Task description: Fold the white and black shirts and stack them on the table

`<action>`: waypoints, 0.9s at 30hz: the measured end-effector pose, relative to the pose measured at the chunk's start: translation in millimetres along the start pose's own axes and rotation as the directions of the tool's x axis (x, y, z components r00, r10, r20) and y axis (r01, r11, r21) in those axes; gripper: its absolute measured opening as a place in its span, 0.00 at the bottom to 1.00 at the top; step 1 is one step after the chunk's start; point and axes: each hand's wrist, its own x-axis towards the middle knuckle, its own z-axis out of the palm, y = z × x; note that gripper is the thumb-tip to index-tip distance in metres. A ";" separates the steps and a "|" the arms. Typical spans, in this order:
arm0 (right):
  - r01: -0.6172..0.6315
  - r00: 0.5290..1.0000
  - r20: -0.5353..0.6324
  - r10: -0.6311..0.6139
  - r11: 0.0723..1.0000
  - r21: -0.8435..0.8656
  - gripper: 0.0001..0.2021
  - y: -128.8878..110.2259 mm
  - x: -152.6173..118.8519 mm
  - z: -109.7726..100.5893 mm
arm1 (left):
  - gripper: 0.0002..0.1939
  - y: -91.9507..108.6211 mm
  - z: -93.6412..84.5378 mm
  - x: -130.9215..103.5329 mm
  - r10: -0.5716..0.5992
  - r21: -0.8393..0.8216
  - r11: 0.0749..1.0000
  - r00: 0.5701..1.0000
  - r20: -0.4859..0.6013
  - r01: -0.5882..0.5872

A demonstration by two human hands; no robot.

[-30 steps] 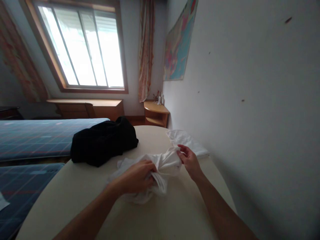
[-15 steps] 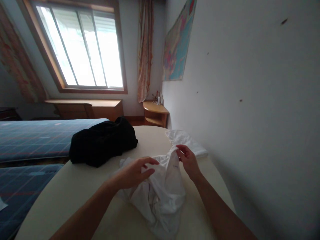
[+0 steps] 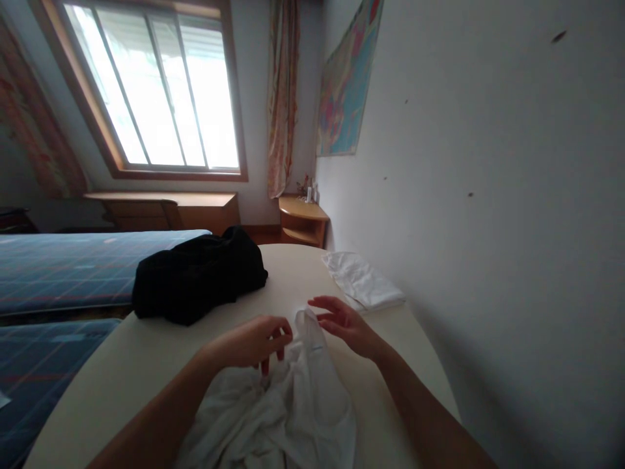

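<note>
A crumpled white garment (image 3: 312,397) is bunched on the round table in front of me, with a small dark mark near its raised fold. My left hand (image 3: 261,342) is bent over its left part, fingers curled down against the cloth; the exact contact is partly hidden. At the top of the raised fold, my right hand (image 3: 344,324) has thumb and fingertips around the fabric. Beyond it, by the wall, lies a second white cloth (image 3: 364,283), flattened and apart from both hands.
The cream round table (image 3: 117,384) bears a black garment heap (image 3: 202,273) at its far left. Mattresses in blue plaid (image 3: 88,267) are on the left. A wall (image 3: 517,260) runs along the right, and a corner shelf (image 3: 303,212) stands behind.
The white garment has come nearer to me and its raised fold has shifted left, apart from the second cloth. My right hand moved left and lower; my left fingers curled downward.
</note>
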 end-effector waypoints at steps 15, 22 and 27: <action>-0.161 0.968 0.094 0.232 0.865 -0.476 0.27 -10.2 -8.3 11.5 | 0.13 -27.6 -18.7 30.5 -0.156 -0.288 0.956 0.730 -0.665 -0.058; -0.176 0.902 0.185 0.391 0.723 -0.668 0.18 -13.5 -9.1 22.1 | 0.13 -25.3 -38.4 19.3 -0.317 -0.482 0.872 0.651 -0.689 -0.085; -0.206 0.971 -0.025 0.236 0.786 -0.583 0.21 -4.7 -5.5 3.0 | 0.22 -31.4 -44.7 16.5 -0.308 -0.446 0.894 0.672 -0.673 -0.036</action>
